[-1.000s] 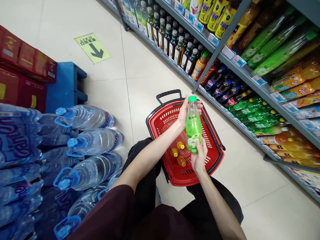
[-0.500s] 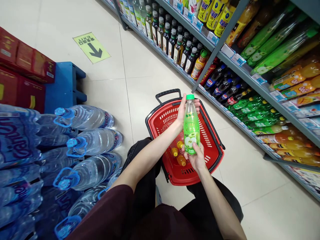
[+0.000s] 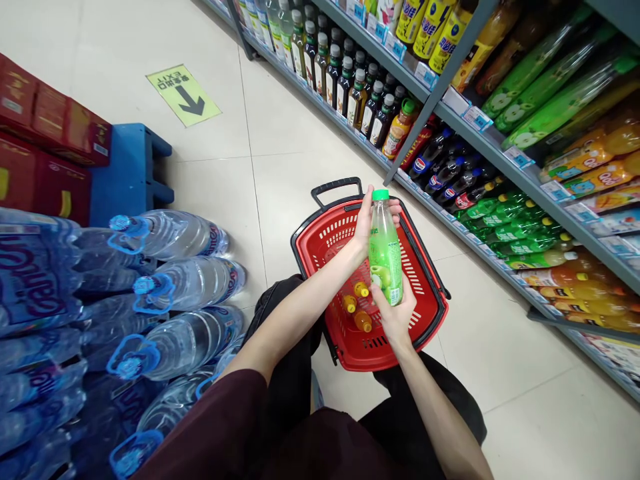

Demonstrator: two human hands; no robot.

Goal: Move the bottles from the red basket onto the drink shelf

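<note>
A green apple-drink bottle [image 3: 385, 248] with a green cap is held upright over a red shopping basket [image 3: 429, 275] on the floor. My left hand [image 3: 367, 220] wraps the bottle's upper part from behind. My right hand [image 3: 397, 317] cups its base from below. Both hands are closed on the bottle. Inside the basket lie small orange-capped bottles [image 3: 359, 305]. My knees in dark trousers flank the basket.
Shelves of drink bottles [image 3: 505, 173] run along the right. Stacked water jugs [image 3: 165, 293] fill the left, with red boxes [image 3: 45, 153] on a blue pallet [image 3: 133, 170] behind them. A yellow-green exit arrow sticker [image 3: 183, 95] marks the tiled floor.
The bottle has been turned in my hands, so the apple picture now faces left and the label's side shows. My right hand shifted slightly under the base.
</note>
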